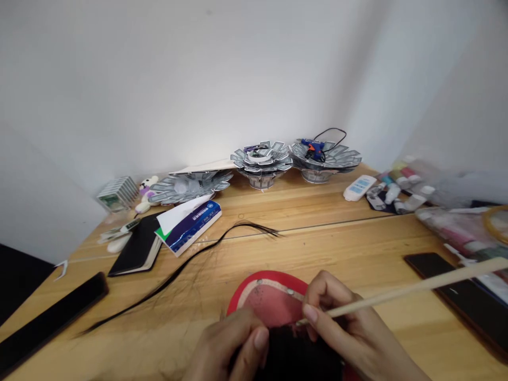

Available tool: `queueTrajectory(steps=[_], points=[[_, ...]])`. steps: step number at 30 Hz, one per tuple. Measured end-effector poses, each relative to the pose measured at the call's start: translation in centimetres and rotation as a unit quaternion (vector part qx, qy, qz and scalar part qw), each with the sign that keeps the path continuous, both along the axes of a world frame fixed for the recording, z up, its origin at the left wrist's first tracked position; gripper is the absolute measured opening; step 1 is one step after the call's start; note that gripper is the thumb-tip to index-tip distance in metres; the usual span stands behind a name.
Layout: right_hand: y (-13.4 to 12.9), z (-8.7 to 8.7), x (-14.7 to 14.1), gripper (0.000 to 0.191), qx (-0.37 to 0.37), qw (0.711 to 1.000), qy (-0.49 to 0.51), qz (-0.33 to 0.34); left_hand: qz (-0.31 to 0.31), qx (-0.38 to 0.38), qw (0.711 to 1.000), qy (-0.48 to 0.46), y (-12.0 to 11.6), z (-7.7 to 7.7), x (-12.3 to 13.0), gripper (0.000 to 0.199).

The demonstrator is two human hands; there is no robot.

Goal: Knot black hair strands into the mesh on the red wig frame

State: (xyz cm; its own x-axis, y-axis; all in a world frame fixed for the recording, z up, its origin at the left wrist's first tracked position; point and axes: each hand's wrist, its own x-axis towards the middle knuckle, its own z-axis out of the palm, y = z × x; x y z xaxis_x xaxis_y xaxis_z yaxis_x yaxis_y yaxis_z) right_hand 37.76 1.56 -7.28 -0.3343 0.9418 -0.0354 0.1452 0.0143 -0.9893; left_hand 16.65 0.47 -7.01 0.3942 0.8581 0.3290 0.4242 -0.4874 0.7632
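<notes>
At the bottom centre is a red rounded piece (242, 291) with a pale band along its edge and a pinkish mesh middle (275, 304). Dark material (299, 354) covers its near part. My right hand (341, 317) pinches a long pale wooden stick (413, 283), whose tip points at the edge of the dark material. My left hand (238, 346) is closed at the left side of the dark material; what its fingers grip is hidden. A long thin strand of black hair (182, 269) lies on the table to the left.
Grey panelled bowls (262, 180) stand by the wall, one with a blue glue gun (313, 147). A tissue pack (190, 227), black notebook (138, 246) and black bar (55, 325) lie left. A dark phone (456, 296) and small bottles (408, 185) are right.
</notes>
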Motion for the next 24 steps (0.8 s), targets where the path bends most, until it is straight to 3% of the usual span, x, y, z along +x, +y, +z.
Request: queueTrajectory(steps=[2, 5, 9, 13, 17, 24], points=[[0.0, 0.2, -0.2, 0.025, -0.002, 1.000, 0.009, -0.004, -0.029, -0.117, 0.992, 0.049, 0.2, 0.9, -0.2, 0.044], [0.0, 0.3, -0.5, 0.024, 0.002, 1.000, 0.021, -0.010, -0.054, -0.179, 0.974, 0.125, 0.7, 1.8, -0.4, 0.041], [0.1, 0.2, -0.6, 0.024, 0.007, 0.999, 0.032, -0.015, -0.038, -0.158, 0.969, 0.188, 0.9, 2.2, -0.2, 0.038], [0.3, 0.3, -0.7, 0.025, 0.007, 0.999, 0.048, -0.014, -0.020, -0.072, 0.969, 0.234, 0.7, 2.3, -0.3, 0.033], [0.5, 0.3, -0.8, 0.029, -0.002, 0.998, 0.063, -0.011, -0.043, 0.010, 0.966, 0.255, 0.4, 2.3, -0.3, 0.027], [0.6, 0.2, -0.8, 0.041, -0.041, 0.995, 0.092, -0.009, -0.024, -0.025, 0.940, 0.339, 0.7, 3.5, 0.2, 0.032]])
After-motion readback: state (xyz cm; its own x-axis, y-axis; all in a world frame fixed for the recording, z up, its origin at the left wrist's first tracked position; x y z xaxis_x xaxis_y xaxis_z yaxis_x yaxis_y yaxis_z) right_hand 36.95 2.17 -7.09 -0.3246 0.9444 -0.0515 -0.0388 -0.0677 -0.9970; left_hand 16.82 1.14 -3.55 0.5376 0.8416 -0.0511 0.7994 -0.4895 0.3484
